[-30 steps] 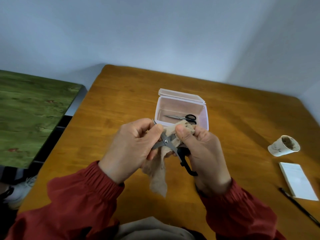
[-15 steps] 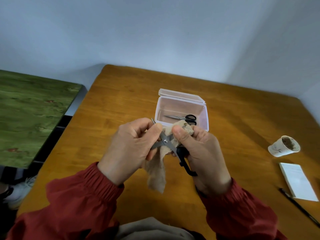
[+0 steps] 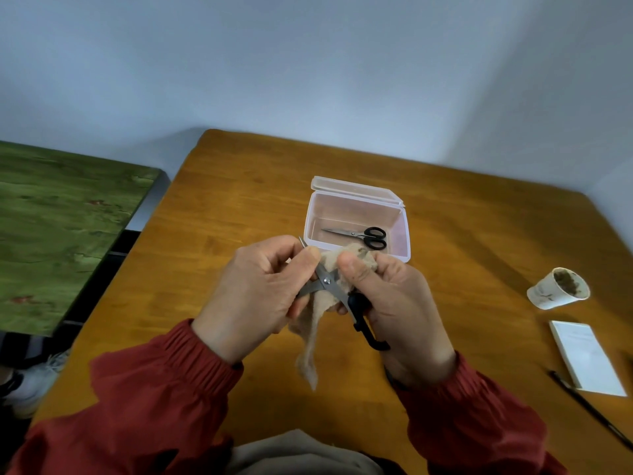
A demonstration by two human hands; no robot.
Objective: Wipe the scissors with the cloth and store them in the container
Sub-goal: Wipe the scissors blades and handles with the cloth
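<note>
So here's where we're at: both hands are up over the wooden table [image 3: 239, 200], just in front of the container [image 3: 406, 231]. Our left hand [image 3: 253, 293] has its fingers and thumb curled round the blade end of the scissors [image 3: 327, 281], with the tip of a blade poking out above the thumb. Our right hand [image 3: 400, 310] is pinching a bunched-up wad of the beige cloth [image 3: 315, 323] between thumb and fingers, right against the blades near the pivot. The black handle loops sit against that hand's fingers, but we can't tell how firmly they're gripped. The loose end of the cloth hangs down between our wrists, off the table. The blades look a little open, crossed at the screw. The clear plastic container sits on the table with its lid flipped back, and a second pair [image 3: 363, 234] with black handles already lies flat inside, blades pointing left. Off to the right there's a paper cup [image 3: 555, 289] tipped on its side, a white notepad [image 3: 585, 358] and a dark pen [image 3: 589, 409] beside it. Red sleeves on both arms.
</note>
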